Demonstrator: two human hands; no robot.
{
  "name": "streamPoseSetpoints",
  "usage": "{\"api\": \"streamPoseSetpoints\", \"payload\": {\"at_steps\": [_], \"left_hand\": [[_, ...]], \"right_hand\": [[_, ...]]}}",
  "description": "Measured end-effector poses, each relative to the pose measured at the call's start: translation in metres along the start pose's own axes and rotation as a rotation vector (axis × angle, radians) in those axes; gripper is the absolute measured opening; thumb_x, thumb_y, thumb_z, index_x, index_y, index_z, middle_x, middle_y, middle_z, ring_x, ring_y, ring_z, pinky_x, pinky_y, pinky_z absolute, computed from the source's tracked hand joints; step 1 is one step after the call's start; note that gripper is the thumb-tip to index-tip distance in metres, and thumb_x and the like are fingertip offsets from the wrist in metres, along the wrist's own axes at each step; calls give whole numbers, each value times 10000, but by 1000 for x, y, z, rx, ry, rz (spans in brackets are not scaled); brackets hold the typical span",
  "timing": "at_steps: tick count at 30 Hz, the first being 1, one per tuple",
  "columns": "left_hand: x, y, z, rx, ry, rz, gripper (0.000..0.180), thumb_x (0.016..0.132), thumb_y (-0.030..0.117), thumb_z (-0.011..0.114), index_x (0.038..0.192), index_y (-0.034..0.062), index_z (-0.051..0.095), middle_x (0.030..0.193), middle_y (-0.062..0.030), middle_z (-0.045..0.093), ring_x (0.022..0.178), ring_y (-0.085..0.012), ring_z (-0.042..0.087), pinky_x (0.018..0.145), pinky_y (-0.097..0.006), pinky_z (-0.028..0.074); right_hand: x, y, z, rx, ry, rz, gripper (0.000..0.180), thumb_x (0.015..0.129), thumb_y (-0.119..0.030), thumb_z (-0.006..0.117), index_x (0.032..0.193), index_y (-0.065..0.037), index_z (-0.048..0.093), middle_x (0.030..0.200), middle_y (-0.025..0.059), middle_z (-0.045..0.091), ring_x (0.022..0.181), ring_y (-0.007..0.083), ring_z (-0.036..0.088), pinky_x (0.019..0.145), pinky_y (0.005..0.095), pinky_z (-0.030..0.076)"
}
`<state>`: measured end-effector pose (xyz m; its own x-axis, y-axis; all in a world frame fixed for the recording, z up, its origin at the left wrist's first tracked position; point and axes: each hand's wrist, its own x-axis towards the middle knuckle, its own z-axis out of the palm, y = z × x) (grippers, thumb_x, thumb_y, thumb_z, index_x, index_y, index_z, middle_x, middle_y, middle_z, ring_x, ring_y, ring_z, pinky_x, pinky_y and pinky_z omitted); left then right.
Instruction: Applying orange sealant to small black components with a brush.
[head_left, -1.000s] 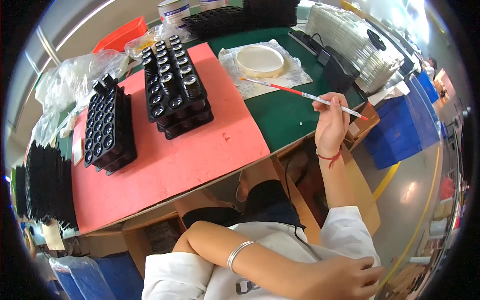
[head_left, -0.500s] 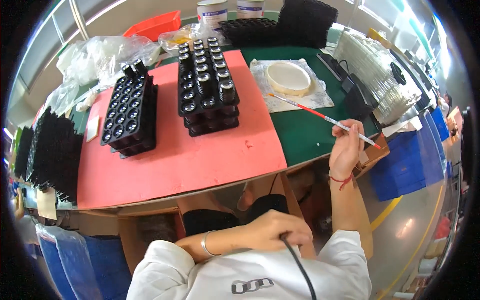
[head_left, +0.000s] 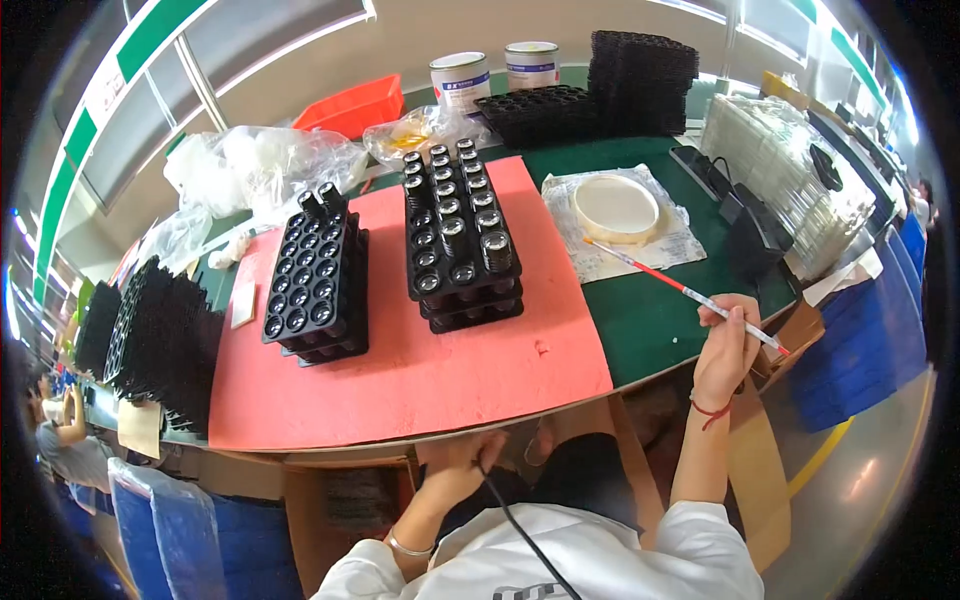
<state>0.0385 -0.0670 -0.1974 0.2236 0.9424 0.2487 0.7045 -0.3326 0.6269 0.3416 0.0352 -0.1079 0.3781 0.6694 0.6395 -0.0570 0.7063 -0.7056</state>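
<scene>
My right hand [head_left: 726, 352] is closed on a slim paintbrush [head_left: 672, 284] with a red and white handle, over the table's right side. The brush's orange tip points at the near edge of a round, shallow cream dish [head_left: 618, 208], which stands on a stained paper sheet [head_left: 682, 243]. Below the table's front edge, my left hand [head_left: 462, 468] grips a black cable [head_left: 522, 535] that runs down across my shirt. Two stacked black trays stand on the pink mat [head_left: 430, 390]: the left tray [head_left: 318, 290] and the right tray [head_left: 465, 283] hold shiny-topped black cylinders, several standing taller.
Stacked black trays [head_left: 165, 345] rise at the left edge, others [head_left: 640, 85] at the back. Behind the mat lie plastic bags [head_left: 265, 170], a red bin [head_left: 352, 107] and two cans [head_left: 461, 80]. Clear plastic trays [head_left: 780, 180] and a black device [head_left: 750, 225] stand at right.
My left hand has moved left and away from my body, toward the table's edge, with the cable. My right hand keeps the brush by the dish. The whole view has shifted upward.
</scene>
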Motion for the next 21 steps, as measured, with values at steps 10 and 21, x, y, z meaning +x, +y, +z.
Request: {"api": "streamPoseSetpoints", "payload": {"at_steps": [10, 21], "left_hand": [[-8, 0, -26, 19, 67, -337, 162, 779, 191, 600, 868, 58, 625, 735, -114, 593, 664, -293, 574, 587, -386, 446], [10, 57, -81, -510, -339, -249, 295, 793, 94, 596, 1077, 17, 572, 958, -124, 618, 814, -197, 599, 698, -280, 478]], "right_hand": [[-3, 3, -3, -5, 10, -46, 217, 903, -191, 398, 882, -3, 503, 823, 92, 525, 716, 140, 481, 647, 265, 368], [-2, 6, -3, -4, -1, -37, 217, 898, -196, 410, 899, -3, 509, 858, 89, 520, 740, 143, 480, 670, 270, 373]]}}
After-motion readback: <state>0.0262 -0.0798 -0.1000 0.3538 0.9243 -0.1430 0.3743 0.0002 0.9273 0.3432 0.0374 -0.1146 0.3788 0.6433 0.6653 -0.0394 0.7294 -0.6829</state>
